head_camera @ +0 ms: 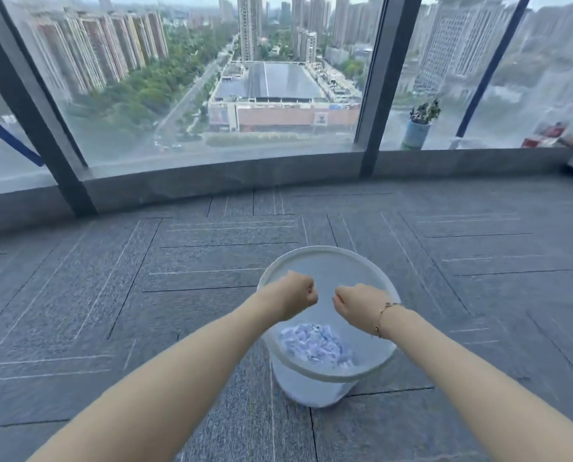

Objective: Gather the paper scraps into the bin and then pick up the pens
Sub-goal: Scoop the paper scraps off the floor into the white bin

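Head view: both fists over the bin, scraps inside

Your left hand (pixel 296 295) and right hand (pixel 356 303) hang side by side above the open mouth of the white bin (pixel 325 253), each grip clenched into a fist; whether any paper is trapped inside them cannot be told. The paper scraps (pixel 315 341) lie heaped at the bottom of the bin, which stands on the grey carpet floor (pixel 111 278) in front of the window ledge (pixel 211 175). No loose scraps show on the floor, so the gathering step looks close to done. No pens are in sight; your next move calls for emptying your hands, then turning to find them.
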